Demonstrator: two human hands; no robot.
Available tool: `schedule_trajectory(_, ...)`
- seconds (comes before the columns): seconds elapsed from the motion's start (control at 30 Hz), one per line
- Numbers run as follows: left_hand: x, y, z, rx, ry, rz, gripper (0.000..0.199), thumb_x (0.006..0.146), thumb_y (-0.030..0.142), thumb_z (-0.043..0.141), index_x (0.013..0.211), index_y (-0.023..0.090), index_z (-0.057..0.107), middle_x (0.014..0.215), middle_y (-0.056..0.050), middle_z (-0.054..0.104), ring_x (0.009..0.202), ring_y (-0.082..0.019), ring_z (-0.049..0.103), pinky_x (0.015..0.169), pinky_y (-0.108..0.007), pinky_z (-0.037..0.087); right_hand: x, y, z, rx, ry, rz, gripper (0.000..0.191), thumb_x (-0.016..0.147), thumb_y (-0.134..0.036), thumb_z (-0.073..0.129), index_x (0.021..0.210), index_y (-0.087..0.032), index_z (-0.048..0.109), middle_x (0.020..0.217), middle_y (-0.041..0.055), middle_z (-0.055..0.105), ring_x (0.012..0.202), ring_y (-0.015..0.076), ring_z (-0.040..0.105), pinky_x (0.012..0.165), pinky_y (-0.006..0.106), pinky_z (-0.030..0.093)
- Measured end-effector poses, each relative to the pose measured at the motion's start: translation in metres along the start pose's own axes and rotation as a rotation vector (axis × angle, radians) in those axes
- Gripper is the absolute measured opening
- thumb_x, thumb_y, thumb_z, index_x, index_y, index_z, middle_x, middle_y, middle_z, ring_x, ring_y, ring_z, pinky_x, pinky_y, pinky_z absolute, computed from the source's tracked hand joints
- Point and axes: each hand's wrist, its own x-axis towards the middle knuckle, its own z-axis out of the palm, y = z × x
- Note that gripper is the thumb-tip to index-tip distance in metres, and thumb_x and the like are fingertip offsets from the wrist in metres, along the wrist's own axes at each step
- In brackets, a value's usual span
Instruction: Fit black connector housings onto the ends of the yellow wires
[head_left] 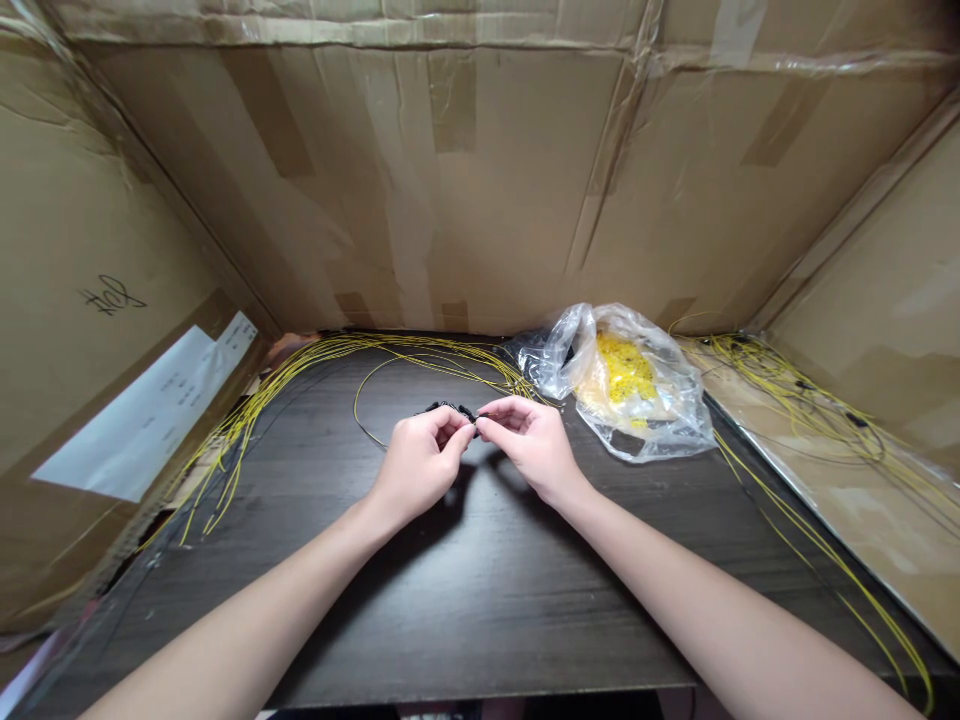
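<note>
Above the middle of the dark tabletop point(480, 600), both hands meet fingertip to fingertip over small black parts point(466, 413). My left hand point(424, 460) is closed in a pinch on a black piece, most of it hidden by the fingers. Facing it, my right hand point(529, 440) pinches at the same black piece with thumb and forefinger; whether it is one part or two I cannot tell. A thin yellow wire point(357, 395) loops behind my left hand, its end hidden there.
A bundle of yellow wires point(300, 355) arcs along the back and left. Behind my right hand lies a clear plastic bag point(675, 410) with small yellow pieces point(626, 368). More wires with black ends point(795, 385) lie right. Cardboard walls point(510, 200) enclose the back and sides.
</note>
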Motion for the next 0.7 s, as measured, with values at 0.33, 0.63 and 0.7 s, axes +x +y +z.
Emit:
schedule_trajectory(0.33,0.001,-0.003,0.001,0.078,0.055,0.037,0.028,0.084,0.033,0.064,0.106,0.015,0.062,0.076,0.000,0.067,0.056,-0.012,0.056,0.056,-0.025,0.045,0.000,0.002,0.000,-0.077,-0.003,-0.060,0.018,0.080,-0.033,0.070,0.085,-0.016,0.075,0.079,0.0064,0.073,0.070,0.0180,0.067,0.069,0.031,0.054)
schedule_trajectory(0.63,-0.001,-0.010,0.004,0.304,0.127,0.333,0.016,0.088,0.018,0.059,0.096,0.017,0.073,0.091,-0.005,0.076,0.074,-0.017,0.069,0.067,-0.027,0.049,-0.002,0.003,0.001,-0.136,0.001,-0.128,0.015,0.078,-0.030,0.071,0.081,-0.017,0.077,0.083,0.0066,0.073,0.075,0.0191,0.067,0.071,0.030,0.052)
schedule_trajectory(0.7,-0.001,-0.011,0.004,0.330,0.120,0.347,0.017,0.089,0.019,0.058,0.095,0.017,0.073,0.091,-0.006,0.076,0.075,-0.018,0.070,0.067,-0.028,0.049,-0.002,0.003,0.000,-0.137,0.008,-0.135,0.013,0.078,-0.030,0.071,0.080,-0.018,0.077,0.082,0.0063,0.073,0.075,0.0190,0.067,0.071,0.030,0.052)
